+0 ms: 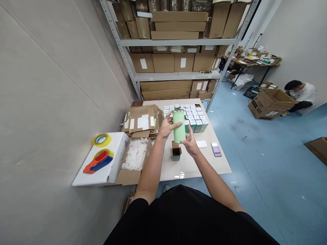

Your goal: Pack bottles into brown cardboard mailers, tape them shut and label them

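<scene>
A light green tumbler [179,127] with a metallic-looking top is held upright above the table between both hands. My left hand [167,126] grips its upper left side, the thumb across its front. Lower on the right side, my right hand [190,141] supports it with thumb and fingers near the base. Just below the tumbler stands a small open carton [176,156], its flap raised and its inside dark. Behind the hands, several small white-topped green boxes [198,125] stand in close rows. A flat white piece [201,144] lies right of my right hand.
On the left are stacked flattened cardboard [139,119], a carton of white packing material [136,154] and a tape dispenser [98,162] on a white block [112,177]. A shelf rack [176,75] of boxes rises behind the table [166,173]. A person [304,93] crouches at far right beside a large carton [268,103].
</scene>
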A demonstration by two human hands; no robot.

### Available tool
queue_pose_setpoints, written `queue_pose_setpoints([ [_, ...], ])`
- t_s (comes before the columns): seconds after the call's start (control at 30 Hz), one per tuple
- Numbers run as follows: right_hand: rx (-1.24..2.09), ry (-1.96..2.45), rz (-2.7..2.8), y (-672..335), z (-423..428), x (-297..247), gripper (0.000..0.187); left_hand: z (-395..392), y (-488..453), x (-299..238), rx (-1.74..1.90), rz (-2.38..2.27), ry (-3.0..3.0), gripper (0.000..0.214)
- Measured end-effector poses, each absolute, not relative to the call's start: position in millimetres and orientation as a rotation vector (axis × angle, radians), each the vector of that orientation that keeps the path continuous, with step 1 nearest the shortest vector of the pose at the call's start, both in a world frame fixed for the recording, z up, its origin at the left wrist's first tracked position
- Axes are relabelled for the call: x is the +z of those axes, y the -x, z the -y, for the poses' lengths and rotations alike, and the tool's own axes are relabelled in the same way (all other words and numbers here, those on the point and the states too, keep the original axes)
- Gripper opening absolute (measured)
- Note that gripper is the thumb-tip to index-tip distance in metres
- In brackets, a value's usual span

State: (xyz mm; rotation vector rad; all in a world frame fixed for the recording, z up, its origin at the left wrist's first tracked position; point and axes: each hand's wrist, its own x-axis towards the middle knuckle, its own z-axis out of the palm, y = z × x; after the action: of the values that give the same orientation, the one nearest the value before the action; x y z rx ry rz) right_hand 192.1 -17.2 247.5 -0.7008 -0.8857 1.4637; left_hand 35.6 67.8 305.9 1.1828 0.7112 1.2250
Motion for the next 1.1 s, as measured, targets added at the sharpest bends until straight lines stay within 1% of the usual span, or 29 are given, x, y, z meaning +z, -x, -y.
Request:
queue_pose_setpoints([
  [0.1, 1.515, 0.675, 0.916, -196, 17, 249, 0.121, -67, -35, 306, 1.195, -0.67, -1.138, 0.107],
  [0.23, 1.38, 0.766, 0.932, -196, 17, 251, 0.128, -64, -35, 305, 1.191, -0.66, -1.137, 0.098],
  [0.37, 1.288, 0.825, 0.941, -192, 18, 250, 0.132, -60, -38, 305, 1.281, -0.744, -1.175, 0.108],
  [0.6, 1.379, 0.753, 0.971, -188, 17, 248, 0.128, -55, -41, 304, 1.343, -0.753, -1.164, 0.113],
  [0.8, 1.249, 0.845, 1.014, -187, 16, 250, 0.137, -54, -38, 303, 1.312, -0.754, -1.24, 0.119],
  [0.97, 1.325, 0.799, 1.02, -187, 20, 257, 0.125, -53, -38, 307, 1.345, -0.74, -1.214, 0.117],
  [1.0, 1.316, 0.802, 1.014, -187, 21, 258, 0.126, -53, -38, 307, 1.346, -0.739, -1.219, 0.117],
  [1.1, 1.25, 0.82, 1.012, -185, 22, 260, 0.138, -53, -37, 308, 1.331, -0.751, -1.267, 0.118],
])
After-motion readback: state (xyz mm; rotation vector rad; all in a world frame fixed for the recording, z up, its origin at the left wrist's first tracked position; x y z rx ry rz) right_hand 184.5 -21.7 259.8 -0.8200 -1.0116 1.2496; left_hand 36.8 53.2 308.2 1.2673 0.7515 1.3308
